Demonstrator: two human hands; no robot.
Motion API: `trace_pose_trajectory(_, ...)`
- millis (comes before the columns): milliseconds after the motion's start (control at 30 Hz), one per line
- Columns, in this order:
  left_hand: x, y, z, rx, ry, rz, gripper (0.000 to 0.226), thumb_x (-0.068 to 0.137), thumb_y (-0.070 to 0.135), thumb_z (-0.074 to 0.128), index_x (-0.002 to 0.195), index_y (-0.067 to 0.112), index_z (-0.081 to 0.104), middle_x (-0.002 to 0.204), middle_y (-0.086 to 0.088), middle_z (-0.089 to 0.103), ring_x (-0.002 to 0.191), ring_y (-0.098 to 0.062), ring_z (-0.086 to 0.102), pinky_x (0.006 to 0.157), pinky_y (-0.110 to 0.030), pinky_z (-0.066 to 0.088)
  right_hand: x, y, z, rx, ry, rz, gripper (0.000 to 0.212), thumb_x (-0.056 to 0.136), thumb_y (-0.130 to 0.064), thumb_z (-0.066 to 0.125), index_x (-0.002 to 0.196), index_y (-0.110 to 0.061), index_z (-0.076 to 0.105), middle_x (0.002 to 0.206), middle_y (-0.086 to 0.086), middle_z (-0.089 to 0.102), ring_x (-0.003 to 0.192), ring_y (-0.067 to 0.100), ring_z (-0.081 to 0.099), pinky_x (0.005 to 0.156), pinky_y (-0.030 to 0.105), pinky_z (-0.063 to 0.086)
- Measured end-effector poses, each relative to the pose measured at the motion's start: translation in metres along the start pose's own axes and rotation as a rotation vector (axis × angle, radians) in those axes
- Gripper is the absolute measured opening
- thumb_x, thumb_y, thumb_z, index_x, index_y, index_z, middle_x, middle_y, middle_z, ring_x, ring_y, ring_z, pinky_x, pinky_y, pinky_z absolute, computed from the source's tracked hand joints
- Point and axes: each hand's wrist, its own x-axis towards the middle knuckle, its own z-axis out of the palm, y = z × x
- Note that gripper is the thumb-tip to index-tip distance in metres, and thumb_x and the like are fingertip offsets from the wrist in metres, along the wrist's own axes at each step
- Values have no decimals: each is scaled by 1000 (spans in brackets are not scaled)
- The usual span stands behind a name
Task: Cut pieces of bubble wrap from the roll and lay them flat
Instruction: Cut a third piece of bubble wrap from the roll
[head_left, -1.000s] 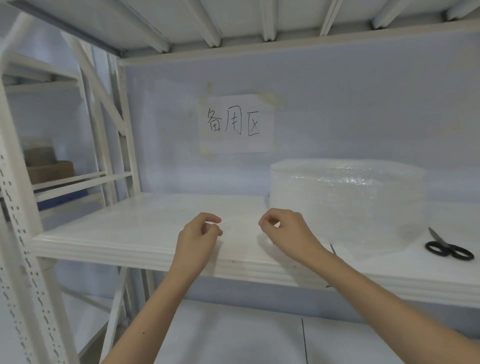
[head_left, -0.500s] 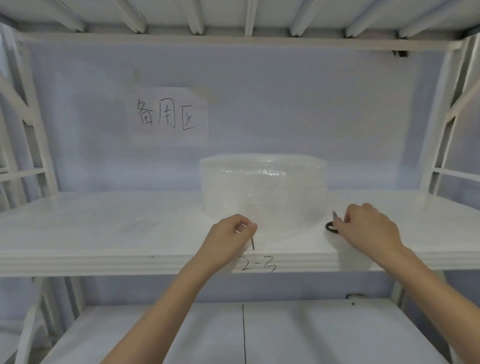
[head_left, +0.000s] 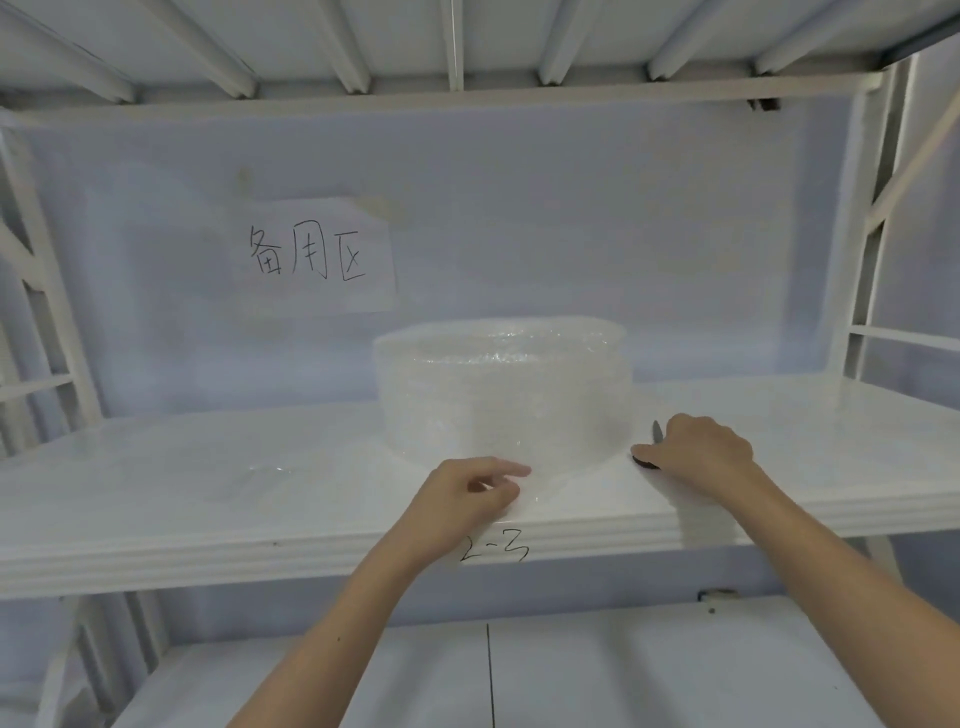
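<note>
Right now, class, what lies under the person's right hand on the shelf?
Under the right hand lie scissors: one dark handle loop and a grey blade tip poke out. The hand covers the rest, so its grip cannot be seen.

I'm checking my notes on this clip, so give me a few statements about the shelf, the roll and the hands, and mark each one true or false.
1. The bubble wrap roll stands on the shelf. True.
2. The right hand is on the scissors. True.
3. The left hand holds the scissors. False: it is at the loose bubble wrap in front of the roll.
4. The paper sign lies flat on the shelf. False: it is stuck on the back wall.
5. "2-3" is written on the shelf's front edge. True.
</note>
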Motion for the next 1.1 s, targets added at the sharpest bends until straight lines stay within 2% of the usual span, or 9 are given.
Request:
trace_pose_trajectory(200,-3,2,-1,-62,19,-38,17,90,17,66,100,25,77,74,4,71,68,-11,58,73,-21,48,2,12,-22,156,-185,67,30,73,-27,74,80,-7,53,79,9,60,65,26,59,52,26,47)
trace_pose_trajectory(333,-3,3,-1,-111,62,-89,13,94,21,63,100,20,75,86,-4,79,69,-16,57,71,-24,50,-9,21,-31,33,-155,10,27,72,-28,72,71,-9,53,68,6,61,51,21,59,42,19,40)
trace_pose_trajectory(433,-5,4,0,-135,77,-94,14,95,25,62,100,20,74,86,-5,79,69,-16,56,70,-26,48,-19,31,-42,136,-207,12,30,79,-27,71,69,-7,51,65,6,59,45,18,58,40,18,39)
trace_pose_trajectory(533,-5,4,2,-155,94,-97,14,95,25,62,101,20,74,85,-6,79,70,-17,56,71,-28,47,-32,54,-51,564,-301,32,28,86,-16,68,64,-1,56,50,5,56,36,11,53,38,15,40)
trace_pose_trajectory(633,-4,4,2,-153,88,-96,14,96,24,61,102,20,73,86,-6,79,71,-17,57,72,-28,48,-50,78,-49,1268,-386,143,15,93,-10,60,85,3,63,72,10,61,61,15,60,51,20,57)
trace_pose_trajectory(700,-3,3,1,-154,60,-96,12,94,20,64,103,20,72,87,-6,79,71,-16,60,75,-27,50,-66,81,-38,1482,-454,135,11,87,-13,64,84,-3,62,74,9,59,62,16,58,51,23,58)
trace_pose_trajectory(800,-3,0,-2,-108,11,-84,15,88,14,70,102,19,73,75,1,73,72,-10,66,77,-21,52,-93,62,-11,1417,-546,55,17,75,-26,69,72,-11,60,70,4,61,53,11,58,41,22,50)
trace_pose_trajectory(1000,-5,0,-4,-104,51,-113,11,89,23,71,88,15,78,81,2,77,71,-5,66,74,-20,52,-135,10,45,1505,-718,-38,21,72,-17,74,85,-2,67,74,6,67,53,13,62,41,26,50)
trace_pose_trajectory(1100,-6,3,-4,-87,85,-122,16,90,26,68,87,12,77,80,1,76,70,-7,63,74,-23,52,-143,-3,61,1461,-833,-71,36,77,-40,78,74,-11,57,73,5,58,56,18,55,43,27,45)
